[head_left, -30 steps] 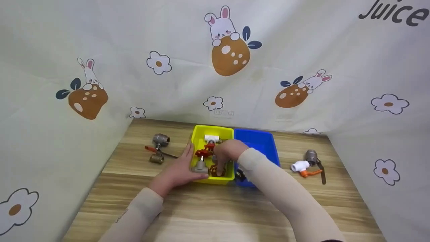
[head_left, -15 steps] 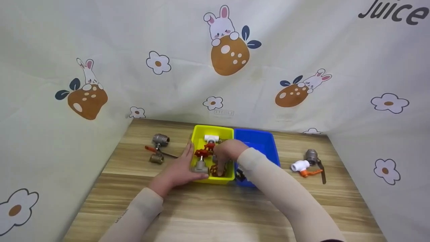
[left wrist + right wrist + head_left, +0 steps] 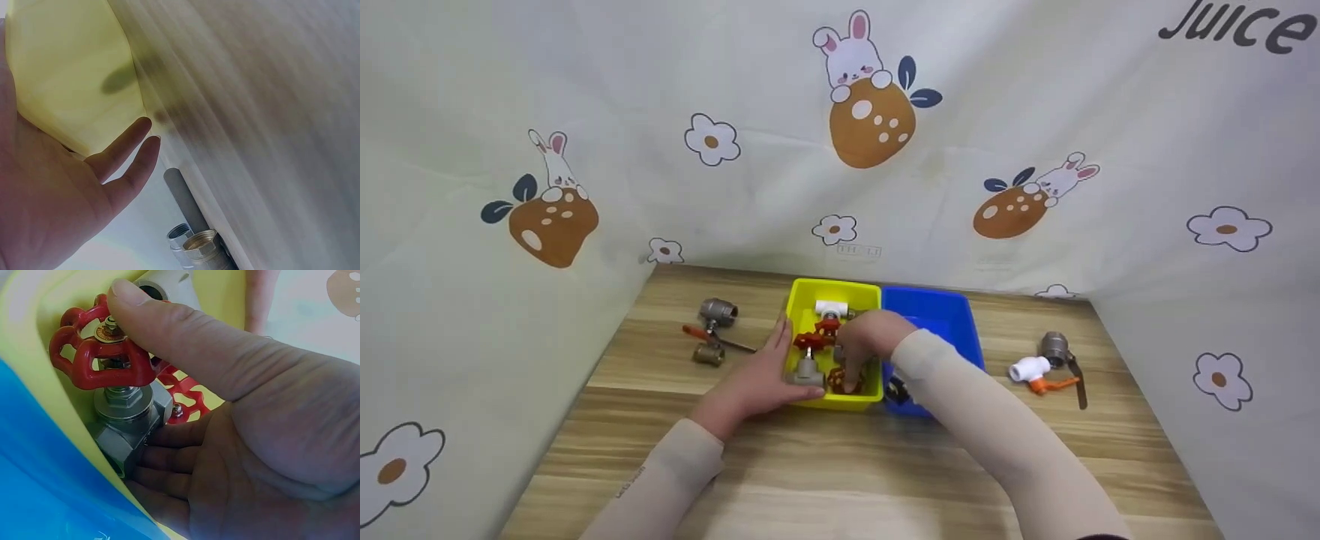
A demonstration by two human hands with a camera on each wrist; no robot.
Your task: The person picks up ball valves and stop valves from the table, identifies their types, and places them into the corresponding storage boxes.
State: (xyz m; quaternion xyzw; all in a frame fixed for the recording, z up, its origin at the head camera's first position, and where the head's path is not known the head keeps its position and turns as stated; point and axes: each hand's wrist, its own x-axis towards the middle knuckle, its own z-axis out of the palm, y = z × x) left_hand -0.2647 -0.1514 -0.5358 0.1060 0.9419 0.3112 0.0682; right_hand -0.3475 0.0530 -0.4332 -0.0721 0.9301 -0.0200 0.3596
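A steel gate valve with a red handwheel (image 3: 124, 405) stands in the near right corner of the yellow bin (image 3: 840, 283). My right hand (image 3: 874, 335) grips it, the thumb across the wheel and the fingers behind the metal body, as the right wrist view shows. My left hand (image 3: 751, 386) lies along the bin's left side with fingers nearly straight and spread, its thumb at the front rim. Beside that thumb, inside the bin, is a grey valve (image 3: 808, 373) with a red wheel. Farther back lies a white valve (image 3: 832, 308), partly hidden behind the right hand.
A blue bin (image 3: 936, 301) adjoins the yellow one on the right, a dark-handled object (image 3: 897, 391) near its front corner. Left on the table lie metal ball valves (image 3: 719, 312); to the right, another metal valve (image 3: 1055, 349) and a white valve with orange lever (image 3: 1030, 370).
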